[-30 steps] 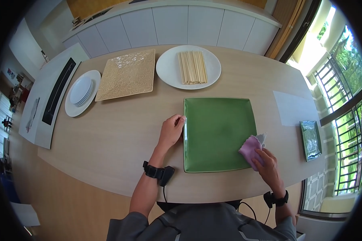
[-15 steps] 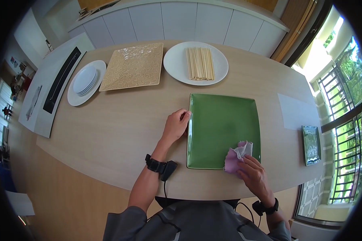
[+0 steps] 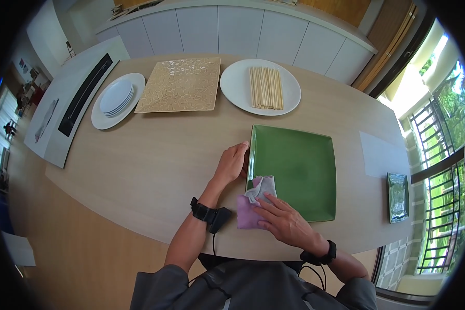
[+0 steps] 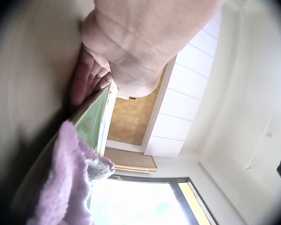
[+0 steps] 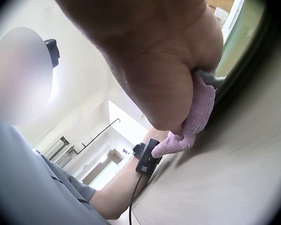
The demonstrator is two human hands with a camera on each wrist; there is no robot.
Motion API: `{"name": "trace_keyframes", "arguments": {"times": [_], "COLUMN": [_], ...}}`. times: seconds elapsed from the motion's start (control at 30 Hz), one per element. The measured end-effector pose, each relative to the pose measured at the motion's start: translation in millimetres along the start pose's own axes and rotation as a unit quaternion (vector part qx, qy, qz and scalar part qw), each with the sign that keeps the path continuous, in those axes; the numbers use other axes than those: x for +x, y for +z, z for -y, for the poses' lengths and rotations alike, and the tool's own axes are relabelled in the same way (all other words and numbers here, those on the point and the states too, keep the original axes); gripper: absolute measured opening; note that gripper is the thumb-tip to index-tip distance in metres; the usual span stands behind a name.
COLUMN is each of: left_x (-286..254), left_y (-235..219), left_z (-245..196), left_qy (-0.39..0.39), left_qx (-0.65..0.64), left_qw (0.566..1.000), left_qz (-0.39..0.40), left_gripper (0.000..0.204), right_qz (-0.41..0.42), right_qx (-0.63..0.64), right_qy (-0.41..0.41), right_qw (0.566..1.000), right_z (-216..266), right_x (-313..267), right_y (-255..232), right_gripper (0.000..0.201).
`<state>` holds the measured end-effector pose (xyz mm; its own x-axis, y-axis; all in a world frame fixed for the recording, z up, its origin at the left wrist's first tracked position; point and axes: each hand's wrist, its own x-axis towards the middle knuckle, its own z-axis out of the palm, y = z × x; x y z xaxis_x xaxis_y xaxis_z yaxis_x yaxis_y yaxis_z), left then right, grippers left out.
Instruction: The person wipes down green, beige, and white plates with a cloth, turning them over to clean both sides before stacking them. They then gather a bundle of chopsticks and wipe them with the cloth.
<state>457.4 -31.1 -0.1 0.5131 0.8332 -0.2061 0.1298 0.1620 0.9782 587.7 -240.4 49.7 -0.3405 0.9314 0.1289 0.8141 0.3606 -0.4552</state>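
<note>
A square green plate (image 3: 294, 170) lies on the table. The left hand (image 3: 232, 163) grips its left edge, with fingers tucked under the rim in the left wrist view (image 4: 126, 47). At the plate's lower left corner, the right hand (image 3: 287, 222) holds a pink and grey cloth (image 3: 250, 212), which covers that corner and hangs past the edge. The cloth bunches beneath the right palm (image 5: 154, 79) in the right wrist view, where most fingertips are hidden.
Along the table's far side are stacked white plates (image 3: 117, 96) on an oval plate (image 3: 102, 122), a patterned beige square plate (image 3: 181, 85), and a white oval plate (image 3: 237, 88) bearing wooden sticks (image 3: 266, 89). A white sheet (image 3: 380, 152) and small green dish (image 3: 398, 198) lie right.
The right hand has moved left with the cloth, from the green plate's lower right corner along its near edge to the lower left corner. The left hand keeps hold of the left edge.
</note>
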Motion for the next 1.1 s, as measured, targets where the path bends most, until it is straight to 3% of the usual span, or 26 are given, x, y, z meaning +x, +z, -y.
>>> {"name": "trace_keyframes", "arguments": {"times": [0.07, 0.13, 0.23, 0.57, 0.63, 0.67, 0.73, 1.1], "left_x": [3.4, 13.8, 12.5, 17.7, 18.8, 17.4, 13.3, 5.0], "left_y": [-2.1, -4.5, -4.3, -6.0, 0.9, -1.4, -7.7, -5.3], "left_z": [6.6, 22.1, 20.6, 24.1, 31.1, 27.1, 17.0, 3.6], "left_qy": [-0.007, 0.052, 0.071, 0.036, 0.151, 0.151, 0.04, -0.012], "left_qx": [-0.006, 0.038, 0.075, 0.094, 0.063, 0.063, 0.104, 0.02], "left_qw": [1.0, 0.998, 0.994, 0.995, 0.985, 0.985, 0.994, 1.0], "left_qz": [-0.004, -0.016, -0.028, 0.013, -0.055, -0.056, 0.007, 0.019], "left_gripper": [0.056, 0.053, 0.057, 0.065, 0.066, 0.066, 0.066, 0.06], "right_qz": [0.008, 0.016, 0.016, -0.015, -0.021, -0.028, -0.035, -0.087], "right_qx": [-0.007, -0.014, -0.038, -0.08, -0.081, -0.078, -0.075, -0.113], "right_qy": [-0.008, -0.015, -0.026, -0.004, -0.001, 0.002, 0.005, 0.063], "right_qw": [1.0, 1.0, 0.999, 0.997, 0.996, 0.997, 0.997, 0.988], "right_z": [-2.0, -3.5, -6.5, -45.2, -54.0, -58.0, -64.6, -105.5], "right_x": [9.0, 18.0, 32.5, 78.9, 85.6, 88.7, 93.9, 96.7], "right_y": [3.3, 4.4, 3.1, -3.9, -5.4, -6.1, -7.3, -15.0], "right_gripper": [0.042, 0.044, 0.044, 0.044, 0.044, 0.045, 0.046, 0.046]}}
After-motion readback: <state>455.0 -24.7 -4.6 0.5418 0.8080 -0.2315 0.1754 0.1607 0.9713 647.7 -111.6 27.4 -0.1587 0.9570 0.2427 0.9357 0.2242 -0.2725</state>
